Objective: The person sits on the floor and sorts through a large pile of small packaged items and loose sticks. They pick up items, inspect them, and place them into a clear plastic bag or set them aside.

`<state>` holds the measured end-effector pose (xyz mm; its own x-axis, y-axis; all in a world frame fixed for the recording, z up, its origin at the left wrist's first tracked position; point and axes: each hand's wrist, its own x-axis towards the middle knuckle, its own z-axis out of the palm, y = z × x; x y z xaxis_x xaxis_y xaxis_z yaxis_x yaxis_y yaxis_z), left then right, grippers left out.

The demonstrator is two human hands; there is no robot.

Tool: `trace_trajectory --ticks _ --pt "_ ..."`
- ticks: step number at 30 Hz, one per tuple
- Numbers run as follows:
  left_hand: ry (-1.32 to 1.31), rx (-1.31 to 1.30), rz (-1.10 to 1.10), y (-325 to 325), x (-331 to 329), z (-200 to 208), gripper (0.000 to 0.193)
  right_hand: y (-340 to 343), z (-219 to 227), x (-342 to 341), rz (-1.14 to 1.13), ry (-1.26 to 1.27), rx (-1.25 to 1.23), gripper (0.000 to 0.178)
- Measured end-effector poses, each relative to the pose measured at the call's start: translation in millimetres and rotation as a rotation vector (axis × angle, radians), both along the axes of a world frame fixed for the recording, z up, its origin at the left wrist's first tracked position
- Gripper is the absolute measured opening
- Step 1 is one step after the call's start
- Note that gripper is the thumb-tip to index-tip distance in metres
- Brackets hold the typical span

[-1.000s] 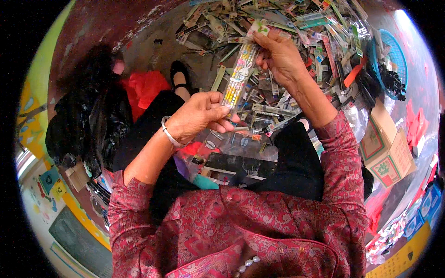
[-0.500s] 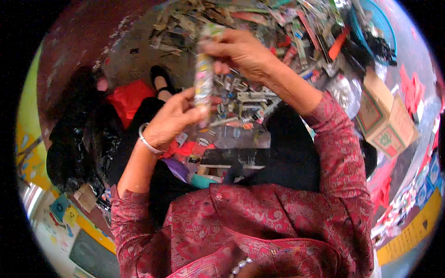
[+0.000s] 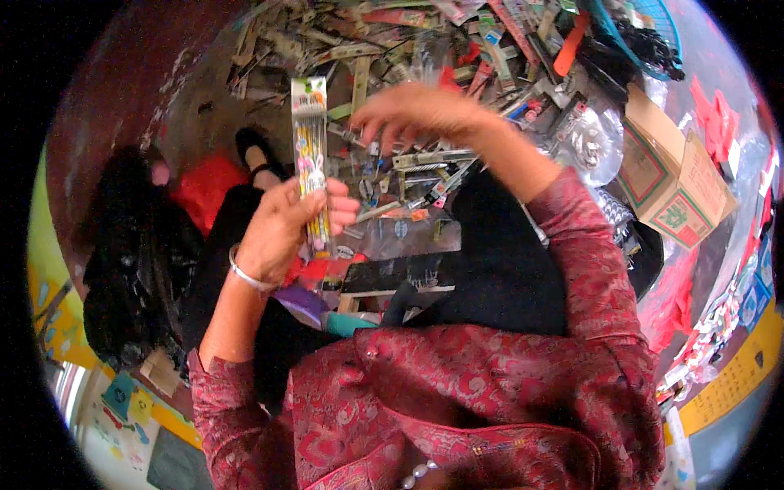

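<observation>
A slim clear packet point(image 3: 309, 135) of thin yellow sticks, printed with cartoon figures and a white top flap, stands upright in my left hand point(image 3: 278, 224). My left thumb presses its front near the lower end, while the fingers support it from behind. To the right of the packet is my right hand point(image 3: 418, 116), empty, its fingers apart and slightly blurred by motion. Below that hand, pens and small stationery pieces point(image 3: 425, 160) lie scattered on the floor. A dark board point(image 3: 400, 276) with a pale edge lies between my legs.
A heap of long packets point(image 3: 359, 53) spreads at the far side. A blue basket point(image 3: 674, 41) stands far right, near an open cardboard box point(image 3: 682, 184) and a clear plastic bag point(image 3: 600, 147). A red bag point(image 3: 211, 188) and black bags point(image 3: 135, 269) sit at left.
My right hand has let go of the packet's upper end and moved right. My left hand, still holding the packet, has shifted left and down.
</observation>
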<state>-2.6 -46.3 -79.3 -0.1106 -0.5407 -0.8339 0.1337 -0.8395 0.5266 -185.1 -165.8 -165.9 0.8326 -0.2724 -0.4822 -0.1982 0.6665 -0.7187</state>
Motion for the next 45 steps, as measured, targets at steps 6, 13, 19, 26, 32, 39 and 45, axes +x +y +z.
trace_trajectory --ticks 6,13,19,26,32,39,45 --pt "0.015 0.036 -0.137 10 -9 -8 0.032 32 -8 26 0.129 -0.135 -0.362 0.04" --pt "-0.161 -0.092 -0.228 10 -10 -11 0.063 -8 -59 -36 -0.45 0.312 -0.351 0.032" --pt "-0.118 -0.05 -0.296 5 -8 -3 0.044 -20 -142 -128 -0.604 0.527 -0.212 0.03" --pt "-0.105 -0.001 -0.324 6 -9 -1 0.034 -13 -184 -207 -0.372 0.981 -0.553 0.027" --pt "-0.155 -0.027 -0.354 3 -14 4 0.033 -4 -180 -212 -0.432 0.946 -0.429 0.026" --pt "-0.096 -0.017 -0.315 10 -14 3 0.038 -1 -248 -214 -0.58 1.245 -0.494 0.036" --pt "-0.13 -0.012 -0.346 0 -11 3 0.036 3 -239 -245 -0.387 1.297 -0.722 0.032"
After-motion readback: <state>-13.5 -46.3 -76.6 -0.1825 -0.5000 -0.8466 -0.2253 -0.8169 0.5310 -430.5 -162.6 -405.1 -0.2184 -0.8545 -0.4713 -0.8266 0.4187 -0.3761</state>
